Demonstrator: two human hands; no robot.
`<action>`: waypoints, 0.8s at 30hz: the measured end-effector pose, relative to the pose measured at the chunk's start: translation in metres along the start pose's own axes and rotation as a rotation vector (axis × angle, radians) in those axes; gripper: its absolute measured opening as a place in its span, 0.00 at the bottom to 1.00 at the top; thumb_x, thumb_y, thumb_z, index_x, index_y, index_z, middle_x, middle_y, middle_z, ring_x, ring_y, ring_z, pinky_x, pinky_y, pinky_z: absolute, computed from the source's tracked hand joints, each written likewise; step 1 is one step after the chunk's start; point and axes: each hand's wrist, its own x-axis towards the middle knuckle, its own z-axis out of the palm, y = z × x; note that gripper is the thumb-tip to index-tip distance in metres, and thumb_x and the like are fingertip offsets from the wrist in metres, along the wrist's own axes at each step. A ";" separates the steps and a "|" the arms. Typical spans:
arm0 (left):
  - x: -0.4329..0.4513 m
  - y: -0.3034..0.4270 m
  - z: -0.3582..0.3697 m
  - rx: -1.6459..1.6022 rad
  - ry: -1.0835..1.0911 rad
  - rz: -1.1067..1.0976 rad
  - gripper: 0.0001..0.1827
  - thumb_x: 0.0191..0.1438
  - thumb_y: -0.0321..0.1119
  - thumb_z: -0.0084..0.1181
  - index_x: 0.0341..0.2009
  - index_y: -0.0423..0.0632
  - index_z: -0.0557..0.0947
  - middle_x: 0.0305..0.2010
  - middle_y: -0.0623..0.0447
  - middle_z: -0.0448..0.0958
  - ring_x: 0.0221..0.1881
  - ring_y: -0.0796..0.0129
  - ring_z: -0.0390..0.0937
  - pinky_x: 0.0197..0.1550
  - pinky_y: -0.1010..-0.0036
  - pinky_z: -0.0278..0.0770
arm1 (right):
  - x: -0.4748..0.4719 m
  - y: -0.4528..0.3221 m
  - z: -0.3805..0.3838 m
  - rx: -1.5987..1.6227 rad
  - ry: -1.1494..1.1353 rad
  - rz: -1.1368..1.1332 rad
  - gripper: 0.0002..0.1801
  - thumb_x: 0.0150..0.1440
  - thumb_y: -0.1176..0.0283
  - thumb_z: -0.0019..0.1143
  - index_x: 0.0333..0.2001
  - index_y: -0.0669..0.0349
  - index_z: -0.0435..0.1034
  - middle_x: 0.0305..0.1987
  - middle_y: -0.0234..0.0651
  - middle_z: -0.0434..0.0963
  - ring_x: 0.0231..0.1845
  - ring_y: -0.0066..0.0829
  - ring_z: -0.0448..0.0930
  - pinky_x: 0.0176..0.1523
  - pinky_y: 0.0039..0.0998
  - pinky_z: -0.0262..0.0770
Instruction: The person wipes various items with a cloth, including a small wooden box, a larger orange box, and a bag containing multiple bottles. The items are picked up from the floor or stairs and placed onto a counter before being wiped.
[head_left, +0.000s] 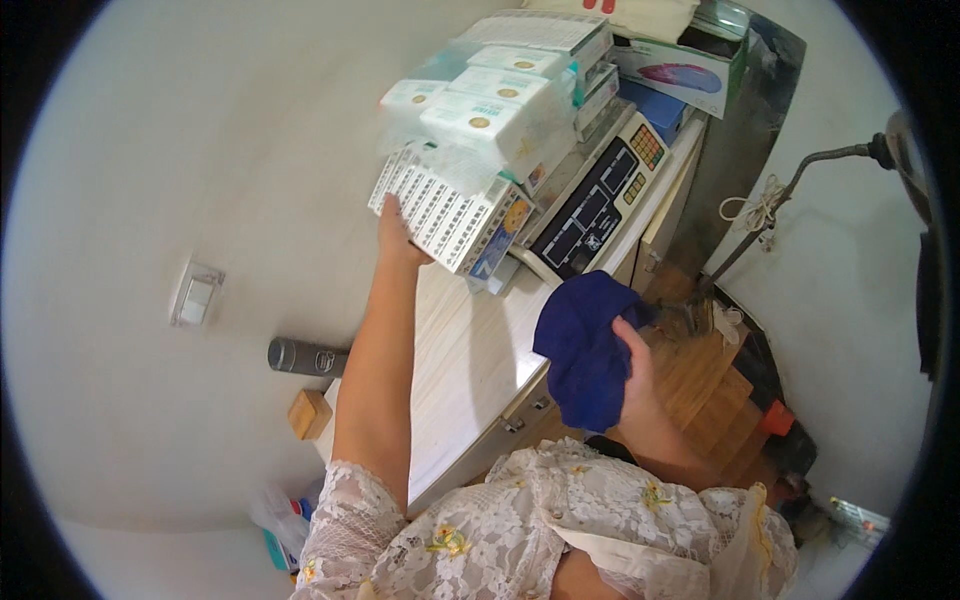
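My left hand (401, 234) grips the near end of a white printed box (450, 214), thumb on top and the other fingers hidden behind it. Against that box, on its far side, are several tissue packs (480, 112) in clear plastic wrap. A digital weighing scale (596, 202) with a keypad stands to the right of them, partly covered by the stack. My right hand (636, 375) holds a crumpled dark blue cloth (589, 349) over the front edge of the white wood-grain cabinet top (472, 352).
A dark cylindrical bottle (307, 357) and a wooden block (309, 414) are at the left end of the cabinet. Behind the scale are a blue box (656, 109) and an open carton (675, 75). A bent metal stand (795, 180) rises at right.
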 end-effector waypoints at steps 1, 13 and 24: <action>0.002 -0.001 0.002 -0.010 -0.048 -0.029 0.28 0.58 0.53 0.37 0.55 0.48 0.67 0.51 0.47 0.73 0.50 0.56 0.73 0.48 0.52 0.73 | 0.001 -0.002 0.001 0.008 0.008 -0.024 0.21 0.56 0.65 0.46 0.52 0.63 0.66 0.49 0.40 0.74 0.48 0.37 0.75 0.54 0.36 0.70; 0.038 -0.007 0.001 0.106 -0.137 0.245 0.23 0.56 0.32 0.40 0.56 0.38 0.62 0.51 0.40 0.71 0.47 0.52 0.74 0.45 0.61 0.78 | 0.034 0.005 0.014 -0.178 0.013 0.026 0.23 0.55 0.66 0.49 0.53 0.65 0.64 0.48 0.40 0.74 0.45 0.33 0.77 0.51 0.32 0.73; 0.048 -0.018 -0.010 -0.084 -0.210 0.205 0.23 0.54 0.28 0.41 0.56 0.38 0.62 0.51 0.39 0.70 0.49 0.52 0.73 0.48 0.60 0.76 | 0.047 0.016 -0.003 -0.193 0.037 -0.003 0.23 0.56 0.67 0.48 0.55 0.65 0.62 0.50 0.40 0.73 0.47 0.33 0.76 0.54 0.32 0.72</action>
